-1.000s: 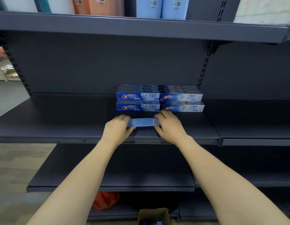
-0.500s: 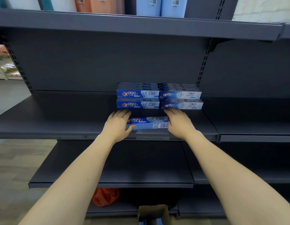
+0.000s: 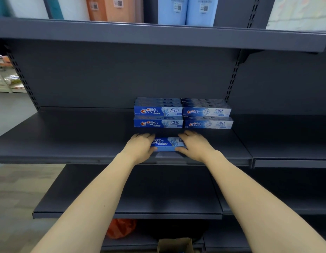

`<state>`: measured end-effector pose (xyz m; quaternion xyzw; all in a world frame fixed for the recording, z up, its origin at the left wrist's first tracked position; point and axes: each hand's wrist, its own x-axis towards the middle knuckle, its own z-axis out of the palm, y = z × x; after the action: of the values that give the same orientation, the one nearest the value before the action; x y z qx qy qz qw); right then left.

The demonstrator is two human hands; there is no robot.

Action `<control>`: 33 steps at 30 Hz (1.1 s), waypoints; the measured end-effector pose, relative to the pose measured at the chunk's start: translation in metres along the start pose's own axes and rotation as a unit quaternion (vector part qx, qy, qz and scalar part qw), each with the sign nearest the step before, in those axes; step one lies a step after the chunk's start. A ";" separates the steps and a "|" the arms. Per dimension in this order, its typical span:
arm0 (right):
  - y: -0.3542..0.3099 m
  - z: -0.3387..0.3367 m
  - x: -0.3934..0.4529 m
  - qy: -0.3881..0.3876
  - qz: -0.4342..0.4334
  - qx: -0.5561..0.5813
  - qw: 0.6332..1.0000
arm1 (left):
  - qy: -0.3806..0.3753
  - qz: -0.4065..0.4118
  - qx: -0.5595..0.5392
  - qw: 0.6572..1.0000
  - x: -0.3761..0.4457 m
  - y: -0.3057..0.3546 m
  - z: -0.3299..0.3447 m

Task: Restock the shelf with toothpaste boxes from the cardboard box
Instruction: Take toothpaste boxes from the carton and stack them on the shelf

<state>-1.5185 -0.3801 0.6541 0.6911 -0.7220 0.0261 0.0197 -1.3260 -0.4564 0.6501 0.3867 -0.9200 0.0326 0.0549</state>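
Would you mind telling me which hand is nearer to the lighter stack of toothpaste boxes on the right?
Right. The right hand lies just below and in front of the lighter stack; the left hand sits farther left, below the darker stack.

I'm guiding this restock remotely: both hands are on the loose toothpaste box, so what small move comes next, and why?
Probably slide the loose toothpaste box back against the left stack. Left hand and right hand hold its ends; bare shelf shows between.

Cardboard box [image 3: 175, 245] cut off by bottom edge (contents unseen). Held toothpaste box [image 3: 166, 144]: both ends hidden under hands. Small print was illegible.
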 end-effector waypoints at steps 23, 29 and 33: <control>0.008 -0.003 0.096 0.159 0.031 -0.051 0.985 | 0.213 -0.002 0.070 0.975 0.088 -0.048 -0.001; 0.012 0.016 0.117 0.220 0.019 -0.055 0.974 | 0.214 0.003 0.054 0.975 0.103 -0.060 0.016; 0.014 0.025 0.122 0.235 0.007 -0.029 0.971 | 0.227 0.013 0.040 0.973 0.110 -0.064 0.022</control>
<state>-1.5379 -0.5032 0.6368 0.6594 -0.7025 0.1672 0.2091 -1.3579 -0.5810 0.6434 0.3591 -0.8864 0.1568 0.2465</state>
